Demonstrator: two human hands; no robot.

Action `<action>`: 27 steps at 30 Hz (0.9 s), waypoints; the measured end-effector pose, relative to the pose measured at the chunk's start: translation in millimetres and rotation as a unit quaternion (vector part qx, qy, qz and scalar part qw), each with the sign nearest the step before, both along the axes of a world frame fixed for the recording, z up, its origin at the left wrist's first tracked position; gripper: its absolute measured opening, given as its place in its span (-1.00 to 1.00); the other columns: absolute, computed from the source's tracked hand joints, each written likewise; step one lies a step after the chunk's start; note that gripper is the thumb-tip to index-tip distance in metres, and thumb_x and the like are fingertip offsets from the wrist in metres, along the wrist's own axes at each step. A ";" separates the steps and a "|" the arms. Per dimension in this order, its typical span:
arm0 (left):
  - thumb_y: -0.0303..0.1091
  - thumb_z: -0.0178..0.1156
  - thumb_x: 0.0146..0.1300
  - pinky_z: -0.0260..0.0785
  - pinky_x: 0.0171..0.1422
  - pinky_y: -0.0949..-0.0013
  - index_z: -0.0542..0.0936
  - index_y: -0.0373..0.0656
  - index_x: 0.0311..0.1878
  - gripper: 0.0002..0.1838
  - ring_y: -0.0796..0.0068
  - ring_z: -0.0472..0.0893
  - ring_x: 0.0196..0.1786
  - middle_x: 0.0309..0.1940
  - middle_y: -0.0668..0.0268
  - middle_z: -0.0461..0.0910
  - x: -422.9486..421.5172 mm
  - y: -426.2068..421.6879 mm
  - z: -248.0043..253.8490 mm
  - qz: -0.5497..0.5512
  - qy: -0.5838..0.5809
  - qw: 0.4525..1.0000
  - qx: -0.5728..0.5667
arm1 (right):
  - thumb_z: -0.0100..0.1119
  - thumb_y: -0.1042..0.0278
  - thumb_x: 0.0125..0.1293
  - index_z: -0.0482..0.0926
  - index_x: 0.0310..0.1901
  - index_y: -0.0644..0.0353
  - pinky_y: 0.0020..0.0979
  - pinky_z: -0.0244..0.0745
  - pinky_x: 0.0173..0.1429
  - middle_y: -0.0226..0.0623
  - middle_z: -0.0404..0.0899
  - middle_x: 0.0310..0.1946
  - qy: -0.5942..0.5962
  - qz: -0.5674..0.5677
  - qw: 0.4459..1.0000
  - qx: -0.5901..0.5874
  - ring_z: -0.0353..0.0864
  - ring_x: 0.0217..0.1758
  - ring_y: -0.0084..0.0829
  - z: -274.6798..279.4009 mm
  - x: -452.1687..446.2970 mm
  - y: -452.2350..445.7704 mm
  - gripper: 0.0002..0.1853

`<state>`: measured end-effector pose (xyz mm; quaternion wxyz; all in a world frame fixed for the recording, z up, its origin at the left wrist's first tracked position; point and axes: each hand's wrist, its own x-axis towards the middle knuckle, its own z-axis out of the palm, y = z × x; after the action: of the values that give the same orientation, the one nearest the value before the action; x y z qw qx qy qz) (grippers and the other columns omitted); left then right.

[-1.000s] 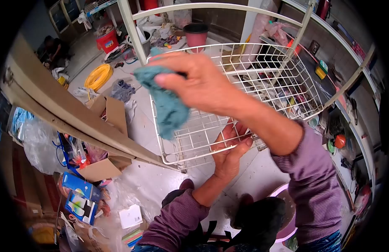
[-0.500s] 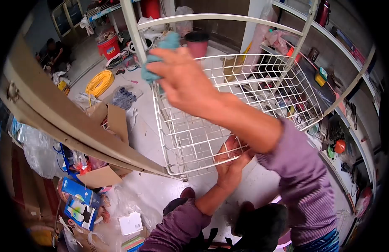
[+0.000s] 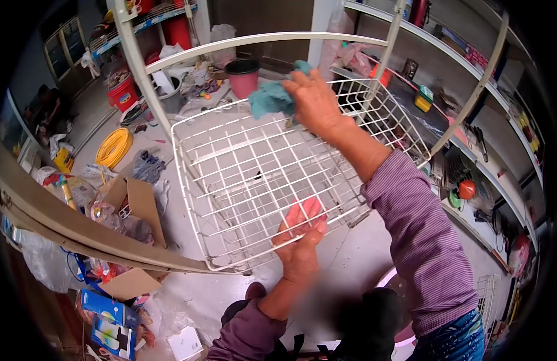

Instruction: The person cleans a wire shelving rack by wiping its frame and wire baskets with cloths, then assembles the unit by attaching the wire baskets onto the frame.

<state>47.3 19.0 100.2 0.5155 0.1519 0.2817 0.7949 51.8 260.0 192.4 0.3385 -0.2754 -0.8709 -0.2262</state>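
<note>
A white wire basket (image 3: pixel 248 174) hangs tilted inside a cream metal frame (image 3: pixel 266 38). My left hand (image 3: pixel 299 246) grips its near edge, the thumb over the rim and the fingers behind the wires. In my right hand (image 3: pixel 317 105) is a bunched teal cloth (image 3: pixel 272 99), held against the far rim of the basket. Part of the cloth sticks up above the fingers.
Left of the frame lie an open cardboard box (image 3: pixel 143 207), a yellow hose coil (image 3: pixel 114 148) and blue boxes (image 3: pixel 113 334). A pink bucket (image 3: pixel 243 81) stands behind. Loaded shelves (image 3: pixel 471 66) line the right. A person (image 3: pixel 49 108) sits low at the far left.
My right hand and the cloth have moved right along the far rim, from the basket's left corner. The basket now shows its wire face more openly, and the view has shifted.
</note>
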 end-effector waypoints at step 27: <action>-0.55 0.19 -0.01 0.37 0.19 0.04 0.14 -0.63 0.19 -0.30 -0.06 0.38 0.20 0.11 -0.26 0.32 -1.3 8.2 -7.2 0.045 0.057 0.995 0.063 | 0.11 0.58 -0.18 0.64 -0.23 0.08 -0.22 0.30 0.09 -0.31 0.52 -0.10 -0.071 0.102 0.975 -0.184 0.42 -0.04 -0.14 -22.6 58.6 -23.0 -0.62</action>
<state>46.0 27.3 93.0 0.4519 0.2161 0.2662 0.8235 110.4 236.9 169.9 0.2401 -0.2259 -0.9430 -0.0450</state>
